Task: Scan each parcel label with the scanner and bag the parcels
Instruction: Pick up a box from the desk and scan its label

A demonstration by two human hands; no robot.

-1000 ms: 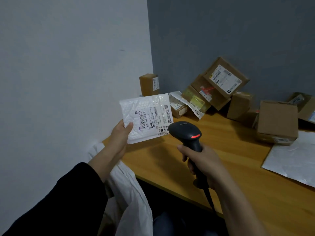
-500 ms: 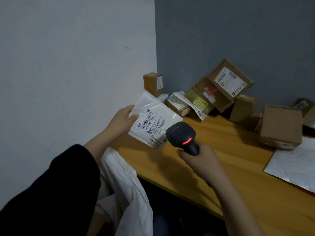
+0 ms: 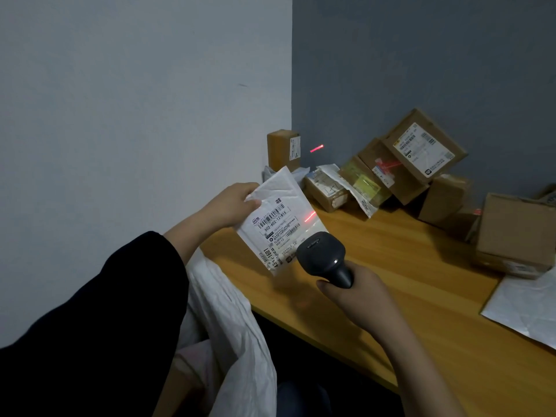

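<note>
Below, the bag (image 3: 231, 326) sags beside the bench (image 3: 421, 284), contents hidden. The left grip (image 3: 231, 206) pinches the parcel (image 3: 281, 192) over the bench's edge; the right grip (image 3: 358, 291) clasps the scanner (image 3: 322, 255) just before its label (image 3: 276, 228).

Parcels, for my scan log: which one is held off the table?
The white padded mailer, gripped at its upper corner by the left hand in front of the scanner; the rest sit on the table.
</note>
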